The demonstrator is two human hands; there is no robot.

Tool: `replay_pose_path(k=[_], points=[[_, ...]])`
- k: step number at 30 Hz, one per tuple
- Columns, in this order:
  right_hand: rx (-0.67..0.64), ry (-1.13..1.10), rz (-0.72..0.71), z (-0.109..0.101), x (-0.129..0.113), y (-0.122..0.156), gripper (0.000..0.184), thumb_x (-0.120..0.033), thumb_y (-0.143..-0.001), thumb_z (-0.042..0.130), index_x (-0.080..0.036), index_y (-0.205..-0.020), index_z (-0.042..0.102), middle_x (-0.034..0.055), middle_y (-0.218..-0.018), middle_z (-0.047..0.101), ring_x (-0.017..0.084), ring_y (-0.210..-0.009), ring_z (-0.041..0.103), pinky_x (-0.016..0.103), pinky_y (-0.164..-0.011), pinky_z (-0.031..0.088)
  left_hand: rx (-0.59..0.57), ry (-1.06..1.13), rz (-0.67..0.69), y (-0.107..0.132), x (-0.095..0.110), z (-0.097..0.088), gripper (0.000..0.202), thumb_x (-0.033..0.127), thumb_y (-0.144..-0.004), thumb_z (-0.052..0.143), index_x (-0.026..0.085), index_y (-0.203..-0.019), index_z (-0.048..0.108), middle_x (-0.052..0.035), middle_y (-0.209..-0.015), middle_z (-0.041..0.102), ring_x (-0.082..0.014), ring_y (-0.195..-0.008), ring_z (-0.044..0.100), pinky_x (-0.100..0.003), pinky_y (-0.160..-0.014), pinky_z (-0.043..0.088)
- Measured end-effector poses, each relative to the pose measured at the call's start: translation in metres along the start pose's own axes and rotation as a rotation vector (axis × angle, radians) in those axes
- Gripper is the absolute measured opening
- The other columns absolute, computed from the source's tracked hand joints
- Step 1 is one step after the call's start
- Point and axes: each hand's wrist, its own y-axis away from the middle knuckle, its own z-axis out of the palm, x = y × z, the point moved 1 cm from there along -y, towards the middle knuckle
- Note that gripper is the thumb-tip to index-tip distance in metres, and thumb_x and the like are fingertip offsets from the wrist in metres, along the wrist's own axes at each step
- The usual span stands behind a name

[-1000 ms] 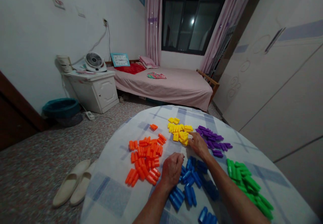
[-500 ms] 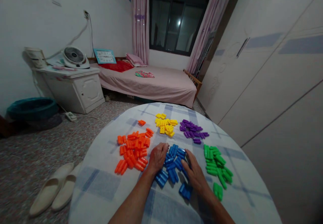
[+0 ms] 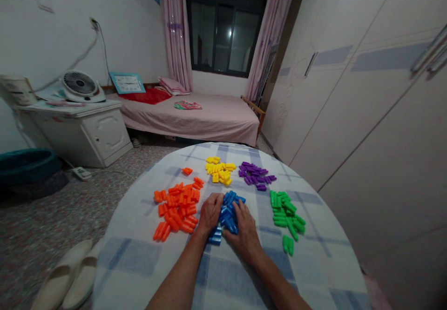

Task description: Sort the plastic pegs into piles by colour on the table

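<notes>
"One pale wardrobe [image 3: 349, 114] is the biggest thing, at two o'clock if the blue heap [image 3: 228, 210] is the middle of the dial. Next, the pink-covered bed [image 3: 209, 119], between eleven and twelve."

"And nearer in?"

"The rounded, cloth-covered tabletop [image 3: 132, 263]. Its widest pile is the orange pile [image 3: 179, 203], at nine o'clock."

"What's in the middle?"

"That blue heap. Against its three o'clock side, the right hand [image 3: 246, 231] is spread wide and cupped, thumb at six. The left hand [image 3: 211, 212] is bent along its nine o'clock side, touching; whether it grips a piece, I can't tell. A few blue pieces [image 3: 215, 236] lie by the left wrist, at seven."

"Any other colours?"

"Green pile [image 3: 288, 212] at three o'clock, well apart from the right hand; purple pile [image 3: 254, 172] at one; yellow pile [image 3: 221, 170] at twelve, near the purple."

"And smaller still?"

"A green pair [image 3: 288, 245] at four o'clock, and last a little orange cluster [image 3: 187, 171] between ten and eleven, apart from its pile."
</notes>
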Motion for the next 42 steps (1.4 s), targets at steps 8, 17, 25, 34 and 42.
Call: replay_pose_path(k=[8,17,25,34,42], points=[[0.039,-0.114,0.038,-0.015,0.011,0.020,0.080,-0.043,-0.072,0.064,-0.020,-0.143,0.034,0.0077,-0.152,0.028,0.026,-0.142,0.027,0.048,-0.117,0.030,0.030,0.068,0.047,-0.002,-0.001,-0.001,0.050,0.051,-0.089,0.030,0.016,-0.096,0.065,-0.0056,-0.096,0.065,-0.0137,-0.094,0.057,-0.026,-0.090,0.044],[0.244,-0.394,0.225,-0.023,0.014,0.029,0.053,-0.045,-0.088,0.037,-0.014,-0.130,0.047,0.0109,-0.132,0.050,0.018,-0.124,0.047,0.039,-0.110,0.039,0.023,-0.201,-0.003,-0.005,0.014,-0.006,0.043,0.039,-0.087,0.036,0.014,-0.111,0.061,-0.0112,-0.115,0.060,-0.0164,-0.107,0.056,-0.030,-0.100,0.043],[0.273,-0.383,0.192,-0.028,0.014,0.030,0.042,-0.030,-0.087,0.037,-0.015,-0.123,0.052,0.0098,-0.120,0.055,0.015,-0.105,0.057,0.033,-0.096,0.048,-0.119,-0.631,-0.137,0.049,0.038,-0.041,0.067,0.048,-0.067,0.067,0.017,-0.124,0.054,-0.0149,-0.124,0.054,-0.0293,-0.116,0.052,-0.038,-0.100,0.041],[0.168,-0.351,0.046,-0.043,0.003,0.029,0.038,-0.021,-0.085,0.036,-0.016,-0.116,0.057,0.0069,-0.111,0.059,0.012,-0.094,0.059,0.029,-0.089,0.049,-0.002,-0.550,-0.004,0.090,0.031,-0.020,0.054,0.035,-0.081,0.053,0.017,-0.132,0.046,-0.0120,-0.126,0.051,-0.0206,-0.112,0.055,-0.035,-0.098,0.047],[0.284,-0.038,0.166,-0.132,0.114,-0.029,0.040,-0.035,-0.085,0.042,-0.017,-0.115,0.061,0.0087,-0.121,0.058,0.020,-0.114,0.052,0.040,-0.105,0.040,-0.277,-0.518,0.433,0.111,0.052,0.044,0.037,0.022,-0.083,0.047,0.024,-0.118,0.057,-0.0084,-0.130,0.051,-0.0192,-0.122,0.050,-0.038,-0.106,0.046]])
